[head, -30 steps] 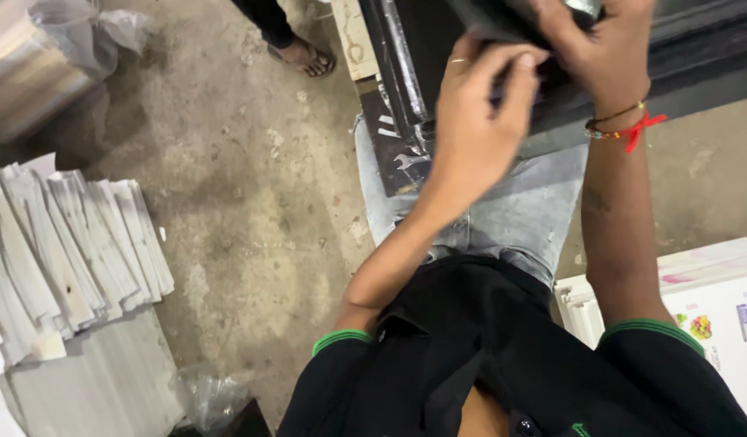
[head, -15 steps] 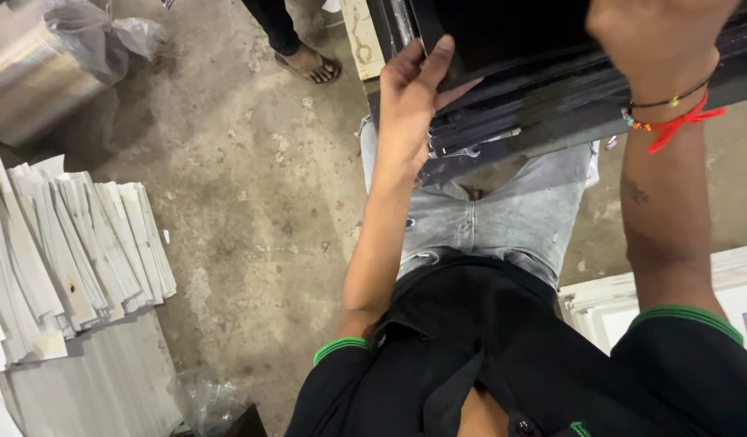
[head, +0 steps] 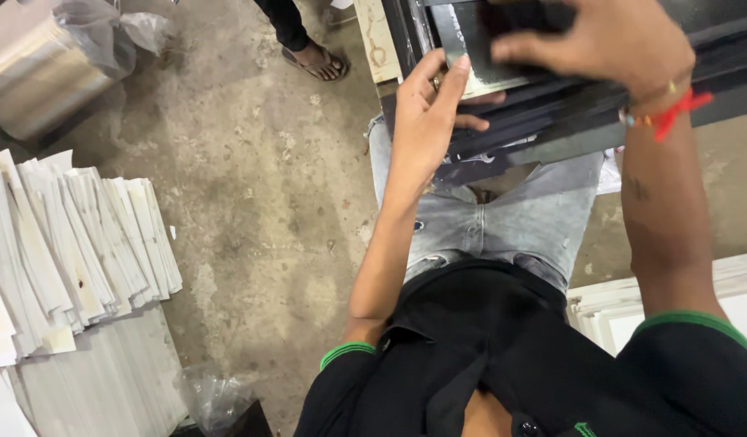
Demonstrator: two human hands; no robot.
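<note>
A stack of dark flat sheets (head: pixel 551 121) lies on a black machine bed at the top right, over my lap. My left hand (head: pixel 426 121) grips the stack's left edge, fingers curled over the top sheet and thumb under it. My right hand (head: pixel 600 40) presses down on the top of the stack, fingers spread over a dark sheet; a red thread and a bead bracelet circle its wrist. How many sheets each hand holds is hidden.
Fanned piles of white card sheets (head: pixel 74 243) lie on the concrete floor at the left. A plastic-wrapped bundle (head: pixel 42 65) sits at the top left. Another person's sandalled foot (head: pixel 313 61) stands near the top. More white printed sheets (head: pixel 681 303) lie at the right.
My left hand dropped from the top of the stack to its left edge and closed on it. My right hand moved left across the stack top.
</note>
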